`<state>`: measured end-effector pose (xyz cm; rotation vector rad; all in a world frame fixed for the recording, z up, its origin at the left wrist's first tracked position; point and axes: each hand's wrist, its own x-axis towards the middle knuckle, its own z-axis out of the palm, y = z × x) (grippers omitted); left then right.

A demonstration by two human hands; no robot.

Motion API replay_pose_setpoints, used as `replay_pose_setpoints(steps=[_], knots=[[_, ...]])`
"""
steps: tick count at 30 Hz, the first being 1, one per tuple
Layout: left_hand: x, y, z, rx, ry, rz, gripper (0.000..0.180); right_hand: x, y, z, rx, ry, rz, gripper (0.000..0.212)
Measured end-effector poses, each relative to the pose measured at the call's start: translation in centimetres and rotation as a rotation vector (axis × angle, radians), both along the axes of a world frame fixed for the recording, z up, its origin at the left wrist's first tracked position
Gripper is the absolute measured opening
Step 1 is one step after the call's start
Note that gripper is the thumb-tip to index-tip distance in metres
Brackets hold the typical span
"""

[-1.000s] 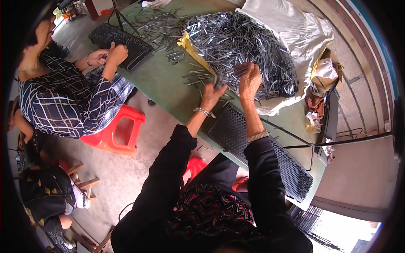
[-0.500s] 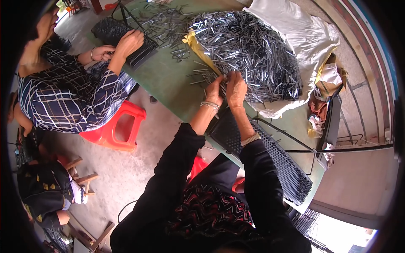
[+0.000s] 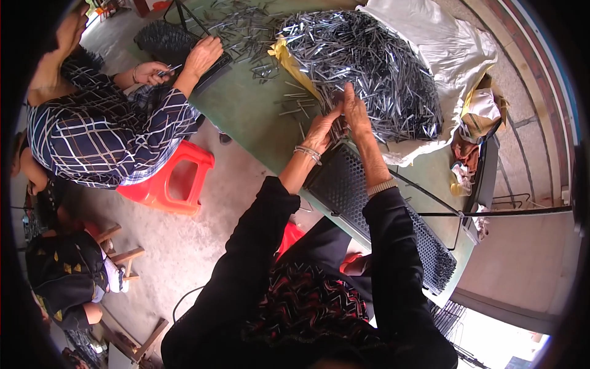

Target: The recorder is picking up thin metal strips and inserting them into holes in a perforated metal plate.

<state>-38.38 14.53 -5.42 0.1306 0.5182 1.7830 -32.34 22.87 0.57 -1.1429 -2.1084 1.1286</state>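
A large heap of thin dark metal-looking rods (image 3: 381, 74) lies on the near part of the green table. At the heap's near edge, my left hand (image 3: 321, 130) is closed around a small bunch of these rods (image 3: 337, 130), partly hidden by the fingers. Just right of it, my right hand (image 3: 357, 115) has a finger stretched up toward the heap; its other fingers are mostly out of sight. Below my hands a long black perforated tray (image 3: 350, 181) runs under my right forearm, its far-right end filled with upright rods (image 3: 437, 270).
White sacking (image 3: 455, 49) lies beside the heap, with a yellow edge (image 3: 286, 58) on its left. A thin black metal frame (image 3: 424, 194) rises over the tray. At left, a co-worker in a checked shirt (image 3: 86, 144) sits on a red stool (image 3: 200, 184), handling rods at another tray (image 3: 212, 77).
My hands have drawn slightly apart, the right moving right and its finger straightening. The co-worker's right hand has moved up and right, and a rod now shows in the other hand.
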Motion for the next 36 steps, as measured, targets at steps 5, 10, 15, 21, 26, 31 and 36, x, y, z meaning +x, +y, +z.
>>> replay_pose_setpoints(steps=[5, 10, 15, 21, 26, 31, 36], knots=[[0.0, -0.8, 1.4, -0.192, 0.577, 0.247, 0.015, 0.1, -0.9, 0.7, -0.098, 0.306, -0.003, 0.081], [0.6, -1.4, -1.7, -0.193, 1.168, 0.571, 0.043, -0.4, -3.8, -1.8, 0.055, 0.213, 0.008, 0.072], [0.8, -1.9, -0.8, -0.246, 1.216, 0.414, 0.050, 0.1, -4.2, -2.1, 0.036, 0.278, 0.044, 0.052], [1.0, -2.0, -2.1, -0.195, 1.206, 0.472, 0.053, 0.7, -5.3, -1.1, -0.009, 0.180, 0.025, 0.042], [1.7, -2.8, -1.0, -0.261, 1.243, 0.455, 0.048, 1.7, -5.7, -0.9, -0.034, 0.265, 0.031, 0.043], [1.4, -2.6, -2.0, -0.241, 1.217, 0.348, 0.041, 2.5, -5.9, 0.0, -0.091, 0.378, -0.053, 0.048], [0.8, -2.2, -2.8, -0.143, 1.054, 0.327, 0.039, 4.9, -4.3, 1.0, -0.196, 0.403, 0.017, 0.046]])
